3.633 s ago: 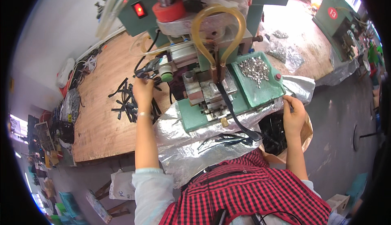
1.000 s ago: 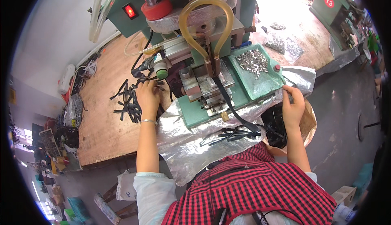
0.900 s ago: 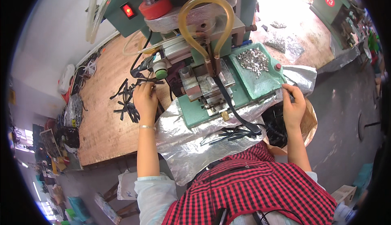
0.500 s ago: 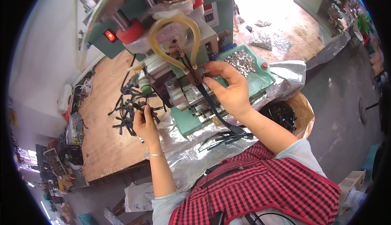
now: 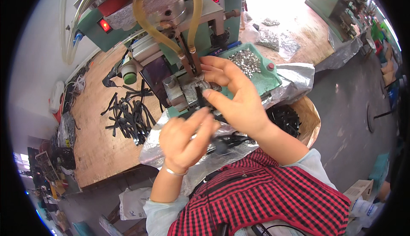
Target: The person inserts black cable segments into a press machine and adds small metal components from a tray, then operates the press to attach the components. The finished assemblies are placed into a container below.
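A black strap point(image 5: 199, 97) stands at the metal die point(image 5: 188, 88) of a green press, below a brown metal punch point(image 5: 190, 63). My left hand point(image 5: 183, 137) is in front of the die, smeared by motion. Its fingers look closed on the lower part of the strap, and a blurred dark tail hangs below them. My right hand point(image 5: 239, 95) reaches in from the right. Its fingers stretch past the punch and its thumb is beside the strap, with a gap between thumb and fingers. Their tips are partly hidden by the tooling.
A yellowish hose point(image 5: 198, 9) loops above the punch. Small metal pieces point(image 5: 245, 63) lie in a green tray point(image 5: 269, 80) at the right. Black straps point(image 5: 130, 116) are heaped on the wooden table point(image 5: 92, 150). A lined container point(image 5: 314, 120) holds more dark pieces.
My left hand has come from the strap heap to the front of the die. My right hand's thumb and fingers have spread. The press appears lower and nearer as the view shifted.
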Motion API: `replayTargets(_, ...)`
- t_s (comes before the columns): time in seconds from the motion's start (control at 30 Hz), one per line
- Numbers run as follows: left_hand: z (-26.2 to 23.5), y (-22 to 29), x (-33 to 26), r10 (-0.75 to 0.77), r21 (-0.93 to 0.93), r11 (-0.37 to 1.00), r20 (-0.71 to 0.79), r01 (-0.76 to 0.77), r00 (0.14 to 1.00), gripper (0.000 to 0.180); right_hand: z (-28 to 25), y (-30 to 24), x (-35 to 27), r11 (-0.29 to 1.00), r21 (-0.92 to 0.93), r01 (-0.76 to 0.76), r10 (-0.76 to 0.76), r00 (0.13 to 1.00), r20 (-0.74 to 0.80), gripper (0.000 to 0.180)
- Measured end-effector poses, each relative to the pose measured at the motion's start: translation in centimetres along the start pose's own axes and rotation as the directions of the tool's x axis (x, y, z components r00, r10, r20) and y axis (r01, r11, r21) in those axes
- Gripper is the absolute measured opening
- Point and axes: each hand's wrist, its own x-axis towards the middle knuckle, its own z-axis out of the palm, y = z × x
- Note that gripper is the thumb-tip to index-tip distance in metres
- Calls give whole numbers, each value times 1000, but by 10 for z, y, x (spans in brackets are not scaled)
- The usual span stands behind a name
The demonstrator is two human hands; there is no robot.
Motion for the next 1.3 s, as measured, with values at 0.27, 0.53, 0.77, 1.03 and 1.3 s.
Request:
replayTargets(0.27, 36, -6, -2, 59, -46, 997, -44, -61, 997, 32, -128, 85, 36, 865, -495, -82, -150, 899, -412, 48)
replayTargets(0.53, 36, -4, -4, 26, -57, 998, -44, -29, 999, 28, -128, 88, -6, 436, -897, -77, -107, 985, -136, 15)
replayTargets(0.77, 11, 23, -44, -242, -110, 964, 3, 241, 970, 38, -124, 102, -2, 328, -944, 31, -216, 975, -43, 12)
replayTargets(1.03, -80, -29, -66, -666, 264, 654, -244, 709, 705, 16, -126, 89, -8, 350, -915, 199, -478, 878, 9, 13)
replayTargets(1.3, 4, -130, -153, -879, 838, 318, 86, 443, 468, 27, -112, 98, -3, 608, -794, 14, -279, 940, -196, 14)
